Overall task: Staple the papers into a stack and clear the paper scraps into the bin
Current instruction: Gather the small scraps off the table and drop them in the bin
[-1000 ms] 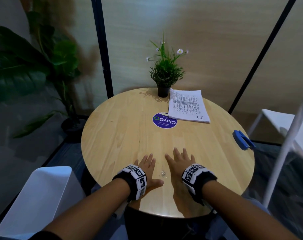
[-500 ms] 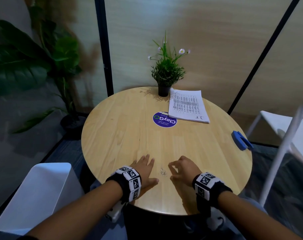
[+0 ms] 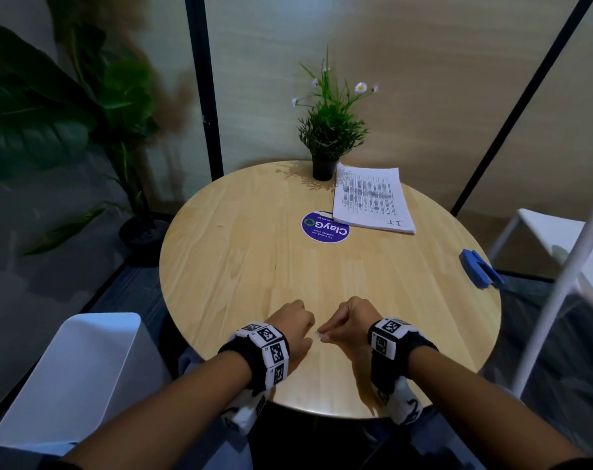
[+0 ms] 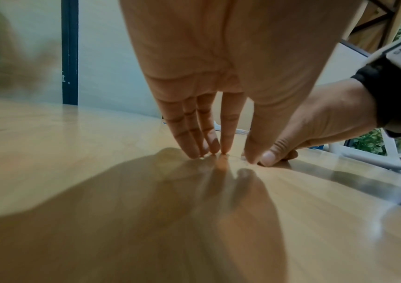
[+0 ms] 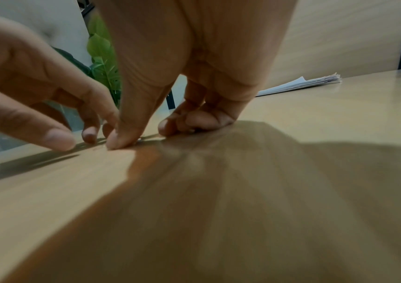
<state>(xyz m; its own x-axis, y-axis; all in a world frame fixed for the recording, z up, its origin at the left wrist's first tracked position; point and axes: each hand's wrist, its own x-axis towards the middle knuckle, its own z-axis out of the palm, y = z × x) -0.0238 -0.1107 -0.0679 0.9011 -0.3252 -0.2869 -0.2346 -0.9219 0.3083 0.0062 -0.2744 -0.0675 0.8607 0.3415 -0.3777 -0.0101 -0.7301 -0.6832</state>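
Both my hands are on the round wooden table near its front edge. The left hand stands arched, its straight fingertips and thumb touching the wood. Close beside it, the right hand has its fingers curled and its thumb pressed down, pinching at a tiny scrap between the two hands. The stapled paper stack lies at the far right. A blue stapler sits at the right edge. A white bin stands on the floor at my lower left.
A small potted plant stands at the table's far edge beside the papers. A round blue sticker marks the middle. A white chair is at the right, and a large leafy plant is at the left.
Both hands lay flat with spread fingers a second ago. They have since drawn back and arched up, the right hand's fingers curling in around the tiny scrap between them.
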